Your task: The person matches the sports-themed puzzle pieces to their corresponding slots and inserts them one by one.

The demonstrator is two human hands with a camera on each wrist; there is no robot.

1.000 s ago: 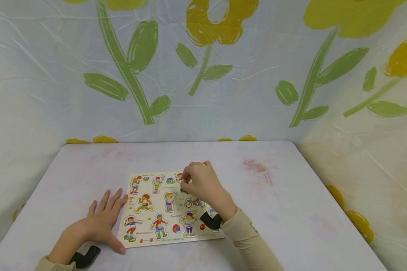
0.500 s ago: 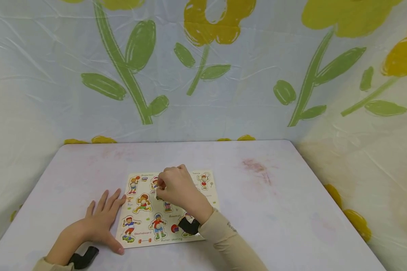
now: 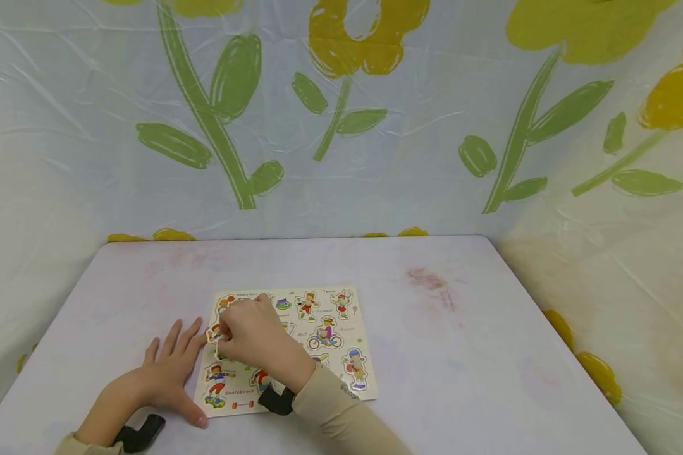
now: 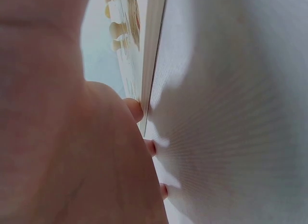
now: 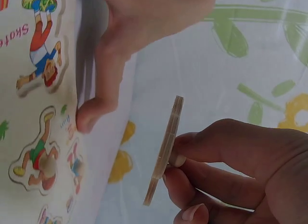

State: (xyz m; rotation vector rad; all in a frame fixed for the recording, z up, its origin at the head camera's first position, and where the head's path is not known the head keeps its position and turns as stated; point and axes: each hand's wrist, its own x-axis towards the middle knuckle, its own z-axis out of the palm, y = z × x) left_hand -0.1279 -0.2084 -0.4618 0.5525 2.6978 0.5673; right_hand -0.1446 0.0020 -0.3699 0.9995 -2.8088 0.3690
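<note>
A flat knobbed puzzle piece (image 5: 166,147) is pinched by its knob between the thumb and fingers of my right hand (image 3: 262,335). Seen edge-on in the right wrist view, it is raised above the left side of the puzzle board (image 3: 341,373). My left hand (image 3: 165,373) lies spread at the board's left edge, with a fingertip touching that edge in the left wrist view. A skateboarder figure (image 5: 43,55) shows as a recessed outline without a knob. Beside it, the runner piece (image 5: 38,161) has a round knob. My right hand hides part of the board in the head view.
The board lies on a pale table (image 3: 461,354) with reddish smudges (image 3: 429,279). A flower-patterned cloth (image 3: 410,164) hangs behind and at the sides. More sports figures, including a cyclist (image 3: 326,333) and a footballer (image 3: 307,306), sit on the board's right half.
My right hand has moved left across the board with the puzzle piece, uncovering the figures at the right. My left hand has stayed at the left edge.
</note>
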